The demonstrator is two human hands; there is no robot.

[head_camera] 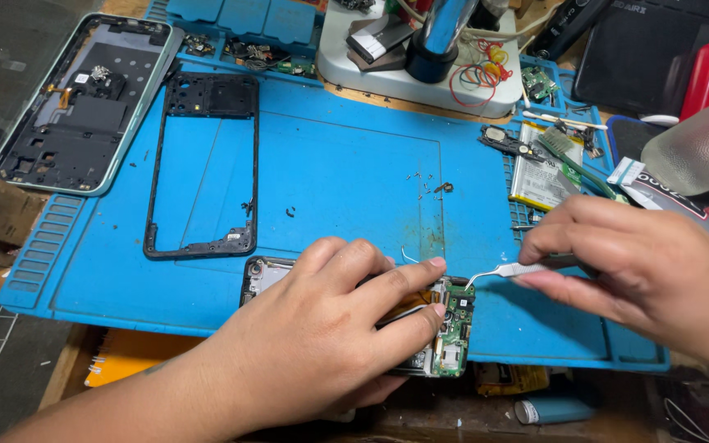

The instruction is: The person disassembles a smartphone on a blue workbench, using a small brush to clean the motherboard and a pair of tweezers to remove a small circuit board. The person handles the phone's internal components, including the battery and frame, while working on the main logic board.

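Opened phone [441, 328] at 6 o'clock on blue mat [346, 164], left hand [330, 328] pressing it flat, right hand [642, 262] pinching tweezers [506, 271] at its green board, black frame [207, 164] at 10 o'clock, back cover [84, 102] beyond, battery [539, 176] at 2 o'clock.

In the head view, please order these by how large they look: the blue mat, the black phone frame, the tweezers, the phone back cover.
1. blue mat
2. and 3. phone back cover and black phone frame: alike, not ranked
4. tweezers, partly hidden in the right hand
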